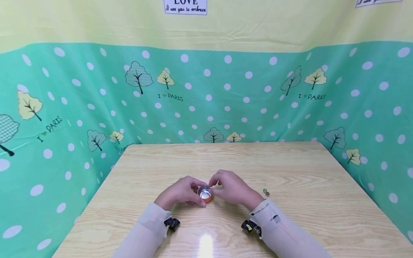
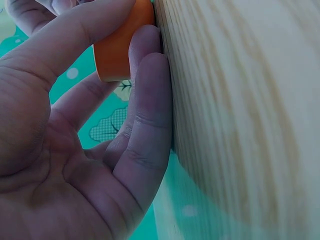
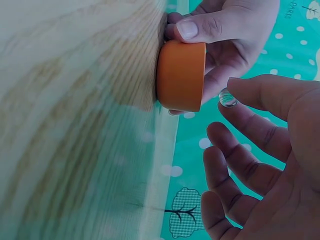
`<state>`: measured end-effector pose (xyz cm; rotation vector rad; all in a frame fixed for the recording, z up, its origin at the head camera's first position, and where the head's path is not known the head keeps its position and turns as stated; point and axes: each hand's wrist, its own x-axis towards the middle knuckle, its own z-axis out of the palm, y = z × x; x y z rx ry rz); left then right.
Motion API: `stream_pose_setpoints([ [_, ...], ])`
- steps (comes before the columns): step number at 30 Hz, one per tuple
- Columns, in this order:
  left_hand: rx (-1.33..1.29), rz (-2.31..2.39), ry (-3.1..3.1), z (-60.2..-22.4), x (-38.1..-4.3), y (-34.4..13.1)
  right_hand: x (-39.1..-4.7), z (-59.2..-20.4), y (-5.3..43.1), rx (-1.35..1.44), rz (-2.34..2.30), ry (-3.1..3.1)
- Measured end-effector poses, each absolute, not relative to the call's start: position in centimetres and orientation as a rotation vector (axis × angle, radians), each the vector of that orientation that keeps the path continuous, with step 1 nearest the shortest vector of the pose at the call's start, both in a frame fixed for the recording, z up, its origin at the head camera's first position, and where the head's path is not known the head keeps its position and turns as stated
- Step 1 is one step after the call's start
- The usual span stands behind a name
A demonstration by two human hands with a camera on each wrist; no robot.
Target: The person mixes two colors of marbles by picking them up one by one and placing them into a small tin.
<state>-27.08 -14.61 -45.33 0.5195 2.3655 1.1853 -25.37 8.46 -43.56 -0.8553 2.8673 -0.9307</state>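
A small orange cup [image 1: 209, 199] with a shiny silver inside stands on the table. My left hand [image 1: 183, 191] grips it, thumb on the near side and fingers round the far side, as the right wrist view of the orange cup [image 3: 181, 75] also shows. Between thumb and index finger, my right hand [image 1: 230, 188] pinches a clear glass marble [image 3: 228, 98]. The marble is held just beside the cup's mouth, apart from the rim. The other right fingers are loosely bent and hold nothing. In the left wrist view, the orange cup [image 2: 117, 47] is partly hidden by fingers.
To the right of my right wrist, a green marble [image 1: 265, 190] and a brownish marble [image 1: 267, 194] lie close together on the wooden table [image 1: 290, 165]. A green and yellow printed curtain [image 1: 238, 86] hangs behind the table and along both sides.
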Motion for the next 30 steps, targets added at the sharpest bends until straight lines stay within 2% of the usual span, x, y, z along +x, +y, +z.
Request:
stream_pose_setpoints([
  [30, 0.547, 1.176, 2.365, -45.41, -27.14, -14.75, -25.09, -43.56, 8.24, -0.877, -0.939, 2.840],
])
